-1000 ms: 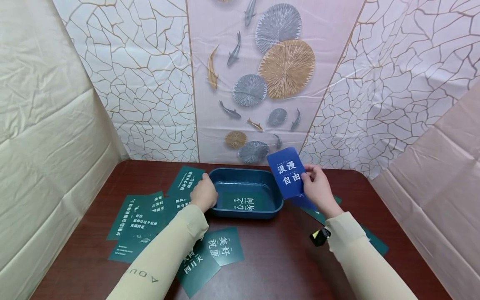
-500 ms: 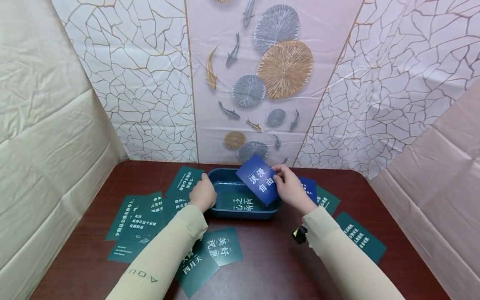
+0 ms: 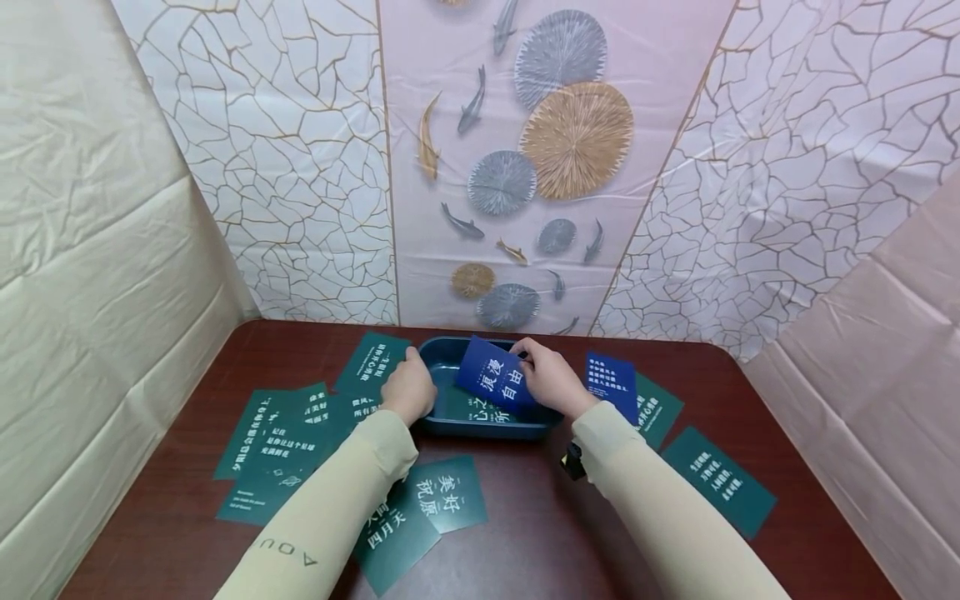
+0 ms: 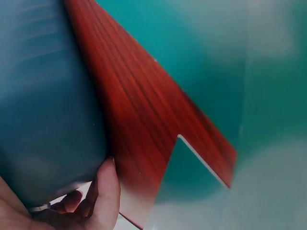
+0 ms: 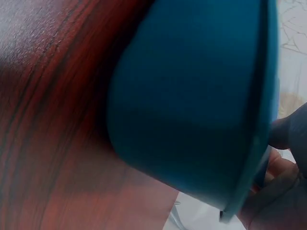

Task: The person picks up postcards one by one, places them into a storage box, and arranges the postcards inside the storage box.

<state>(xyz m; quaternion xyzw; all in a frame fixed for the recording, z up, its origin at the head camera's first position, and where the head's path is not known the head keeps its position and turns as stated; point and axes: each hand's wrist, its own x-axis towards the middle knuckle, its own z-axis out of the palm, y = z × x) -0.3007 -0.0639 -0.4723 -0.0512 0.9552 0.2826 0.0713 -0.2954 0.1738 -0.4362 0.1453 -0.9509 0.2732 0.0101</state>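
A dark teal rectangular dish (image 3: 480, 430) stands at the back middle of the table. My left hand (image 3: 408, 387) grips its left end, with fingers curled at the rim; the left wrist view shows the hand (image 4: 106, 194) against the dish's outer wall. My right hand (image 3: 553, 379) pinches a blue card (image 3: 480, 365) with white characters by its right edge. The blue card is tilted within the dish, above a green card (image 3: 480, 410) lying there. In the right wrist view the dish's wall (image 5: 187, 96) hides most of the held card.
Several overlapping green cards (image 3: 288, 454) lie left of the dish, and two more green cards (image 3: 450, 492) lie in front. To the right are another blue card (image 3: 611, 385) and green cards (image 3: 722, 482). A patterned cloth (image 3: 480, 208) hangs behind the table.
My right hand has carried the blue card leftward from beyond the dish's right end and lowered it into the dish. The cards on the right are now uncovered. My left hand stays at the dish.
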